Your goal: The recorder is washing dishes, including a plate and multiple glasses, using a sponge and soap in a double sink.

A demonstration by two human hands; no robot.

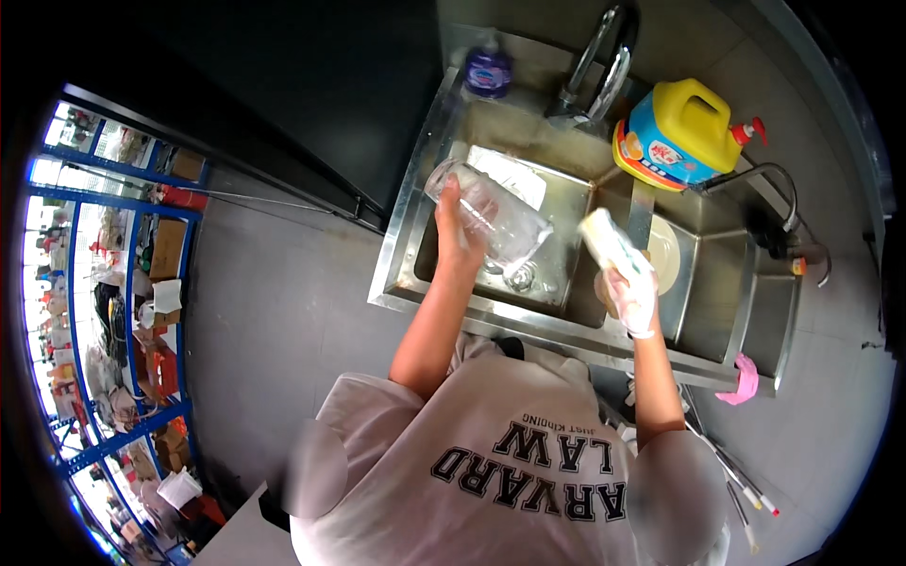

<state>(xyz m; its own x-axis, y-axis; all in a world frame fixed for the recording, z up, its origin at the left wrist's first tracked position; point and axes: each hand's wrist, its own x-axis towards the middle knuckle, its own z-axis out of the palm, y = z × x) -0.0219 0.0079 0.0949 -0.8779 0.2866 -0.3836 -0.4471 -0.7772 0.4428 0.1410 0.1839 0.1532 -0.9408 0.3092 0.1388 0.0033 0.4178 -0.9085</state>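
Over the left basin of the stainless steel sink [481, 308], my bare left hand [459, 237] grips a clear cylindrical jar [506, 216]. The jar is tilted, its far end resting towards my right. My right hand [633, 301] wears a thin whitish glove and holds a pale block-like object [614, 244] with greenish marks; blur hides what exactly it is. This object is apart from the jar, above the divider side of the basin. Beneath the jar, a metal drain [520, 276] shows in the basin floor. A cream plate [667, 251] lies partly hidden behind my right hand in the neighbouring basin.
A chrome faucet [612, 71] rises behind the left basin, with a purple pump bottle [488, 74] at the corner. A yellow detergent jug [679, 138] stands behind the divider, near a thinner curved faucet [786, 187]. A pink cloth [741, 382] hangs on the front rim. Blue shelving [127, 439] is at left.
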